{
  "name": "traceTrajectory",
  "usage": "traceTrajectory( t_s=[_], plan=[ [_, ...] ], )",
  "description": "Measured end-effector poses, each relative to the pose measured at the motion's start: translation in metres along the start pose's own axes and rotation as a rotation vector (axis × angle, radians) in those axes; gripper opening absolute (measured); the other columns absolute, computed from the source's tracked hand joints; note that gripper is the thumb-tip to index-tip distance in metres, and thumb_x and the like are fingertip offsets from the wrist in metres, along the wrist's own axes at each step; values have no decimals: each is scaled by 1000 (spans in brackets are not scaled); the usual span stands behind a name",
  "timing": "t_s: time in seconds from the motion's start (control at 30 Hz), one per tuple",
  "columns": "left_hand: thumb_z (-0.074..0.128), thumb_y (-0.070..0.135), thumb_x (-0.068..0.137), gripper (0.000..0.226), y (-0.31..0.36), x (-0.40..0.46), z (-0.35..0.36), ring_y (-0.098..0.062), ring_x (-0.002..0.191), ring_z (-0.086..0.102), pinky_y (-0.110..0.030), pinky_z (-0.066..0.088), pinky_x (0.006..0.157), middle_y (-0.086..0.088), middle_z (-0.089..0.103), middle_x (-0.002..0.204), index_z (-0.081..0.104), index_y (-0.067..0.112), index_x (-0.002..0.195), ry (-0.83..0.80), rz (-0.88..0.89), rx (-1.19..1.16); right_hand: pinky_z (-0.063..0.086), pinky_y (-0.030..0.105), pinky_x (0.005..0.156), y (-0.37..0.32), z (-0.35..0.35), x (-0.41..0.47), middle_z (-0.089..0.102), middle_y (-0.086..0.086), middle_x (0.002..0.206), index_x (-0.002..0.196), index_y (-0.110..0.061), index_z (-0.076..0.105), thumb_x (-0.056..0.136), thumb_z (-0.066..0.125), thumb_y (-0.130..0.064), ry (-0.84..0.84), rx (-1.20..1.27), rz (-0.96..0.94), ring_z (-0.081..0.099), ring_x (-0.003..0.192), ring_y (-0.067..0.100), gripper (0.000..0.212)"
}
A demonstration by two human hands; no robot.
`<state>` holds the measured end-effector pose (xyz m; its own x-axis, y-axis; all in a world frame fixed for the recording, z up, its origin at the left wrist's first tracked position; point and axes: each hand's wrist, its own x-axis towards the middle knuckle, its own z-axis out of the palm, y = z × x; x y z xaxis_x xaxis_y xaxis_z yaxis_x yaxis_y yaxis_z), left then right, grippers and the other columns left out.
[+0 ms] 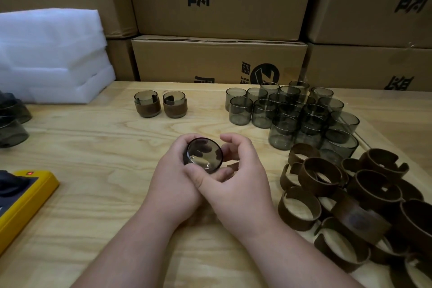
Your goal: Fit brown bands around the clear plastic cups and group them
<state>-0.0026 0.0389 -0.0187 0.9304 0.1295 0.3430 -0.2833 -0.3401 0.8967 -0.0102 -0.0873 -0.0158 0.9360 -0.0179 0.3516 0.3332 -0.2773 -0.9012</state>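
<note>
On the pale wooden tabletop (93, 138), both hands meet at the middle: the left hand (173, 175) grips a smoky clear cup (203, 155) turned on its side, and the right hand (236, 180) curls around it too, thumb against its lower edge. Two banded cups (160, 103) stand together further back. Bare cups (294, 114) crowd the right side, with loose brown bands (350, 199) heaped nearer. Behind stand stacked cardboard boxes (219, 58) and white foam sheets (51, 54); a yellow device (25, 201) lies at left.
</note>
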Motion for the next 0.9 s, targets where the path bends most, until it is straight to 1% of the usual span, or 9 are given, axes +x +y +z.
traceTrajectory(
  t_s=[0.1,0.27,0.33,0.4,0.5,0.6,0.67,0.8,0.9],
  plan=[
    [100,24,60,61,0,1,-1,5,82,70,-5,47,69,23,73,95,61,37,104,-5,-36,-3,47,11,81,1,1,0,60,-22,109,122,-53,47,57,77,-60,40,-3,-37,60,105,-1,72],
    [99,21,60,53,1,1,-2,7,85,70,-3,46,69,25,74,94,69,34,102,-33,-35,4,41,3,83,0,0,0,62,-20,112,127,-41,53,64,80,-39,24,55,-86,58,112,-3,69],
    [98,18,62,50,2,0,-3,7,85,70,-3,46,69,24,75,93,70,34,100,-45,-22,13,41,4,84,0,1,-1,61,-17,117,127,-40,54,66,79,-36,8,65,-89,57,115,0,66],
    [97,17,64,50,2,-1,-2,5,86,70,-6,48,72,22,75,95,69,33,102,-56,-12,24,44,7,87,0,2,-2,58,-20,119,126,-44,52,65,78,-44,-20,55,-76,55,118,1,67],
    [96,25,65,48,3,-2,0,1,87,71,-8,50,72,19,75,95,68,31,103,-79,-7,16,48,14,92,0,1,-1,53,-26,118,123,-50,48,53,78,-66,-50,12,-1,55,115,-3,77],
    [82,46,58,46,7,-2,2,6,85,69,-4,47,69,25,74,94,67,35,100,-103,-19,39,55,30,90,1,0,2,59,-20,112,121,-52,47,48,80,-68,-39,6,71,63,101,3,82],
    [83,48,57,49,5,-1,1,7,87,69,-4,46,70,27,73,95,67,36,101,-104,-20,59,55,30,90,1,0,2,61,-21,110,122,-52,49,48,78,-68,-24,10,69,64,100,3,81],
    [98,27,59,63,-1,2,-3,4,89,71,-5,48,73,23,75,99,65,34,112,-92,-30,2,55,23,92,0,0,1,64,-24,112,121,-49,55,60,81,-47,-11,48,-10,64,107,-3,66],
    [96,23,54,75,-3,3,-1,-1,95,73,-10,52,80,19,75,106,60,34,119,-103,-38,-108,56,30,95,-1,-1,1,66,-24,115,114,-52,56,66,78,-30,-4,67,-84,61,116,-1,57]
  ],
)
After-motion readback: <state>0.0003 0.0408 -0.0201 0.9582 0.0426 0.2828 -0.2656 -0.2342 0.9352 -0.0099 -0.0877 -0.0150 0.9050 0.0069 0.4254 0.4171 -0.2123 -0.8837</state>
